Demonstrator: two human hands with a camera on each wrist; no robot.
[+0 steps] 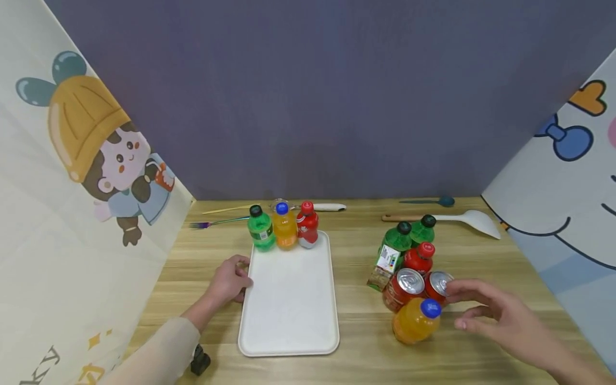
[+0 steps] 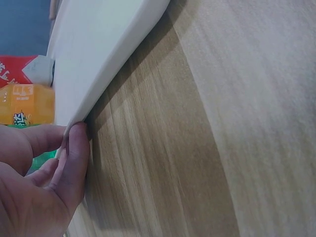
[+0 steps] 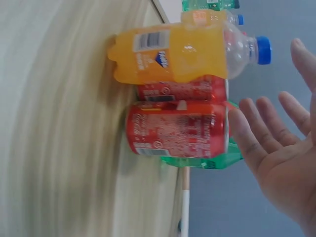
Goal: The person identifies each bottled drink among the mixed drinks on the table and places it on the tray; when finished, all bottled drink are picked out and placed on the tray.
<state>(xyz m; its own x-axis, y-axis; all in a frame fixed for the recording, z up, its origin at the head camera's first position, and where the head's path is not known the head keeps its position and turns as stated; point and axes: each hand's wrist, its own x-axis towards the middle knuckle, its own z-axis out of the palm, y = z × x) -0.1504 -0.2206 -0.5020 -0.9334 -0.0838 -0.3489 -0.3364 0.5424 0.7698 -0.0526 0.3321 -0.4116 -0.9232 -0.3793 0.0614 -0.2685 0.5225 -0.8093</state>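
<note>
My left hand [image 1: 230, 282] pinches the left rim of a white rectangular tray [image 1: 289, 305] between thumb and fingers. Along the tray's far end stand a green soda bottle [image 1: 262, 235], an orange soda bottle [image 1: 285, 231] and a red-labelled bottle [image 1: 308, 227]. My right hand [image 1: 502, 323] has its fingers spread and holds nothing. It is just right of a red soda can [image 1: 437, 287] and of another orange soda bottle [image 1: 413, 322] with a blue cap. In the right wrist view the fingertips come close to the nearer can [image 3: 177, 129]; contact is unclear.
Beside the cans stand another red can [image 1: 401, 291], two green bottles [image 1: 397, 238], a red bottle [image 1: 417, 259] and a small carton [image 1: 385, 266]. Behind lie a white spoon [image 1: 474, 220], a dark spoon [image 1: 445, 201], a fork [image 1: 204, 224] and a strainer [image 1: 329, 207]. A black object [image 1: 200, 361] lies front left.
</note>
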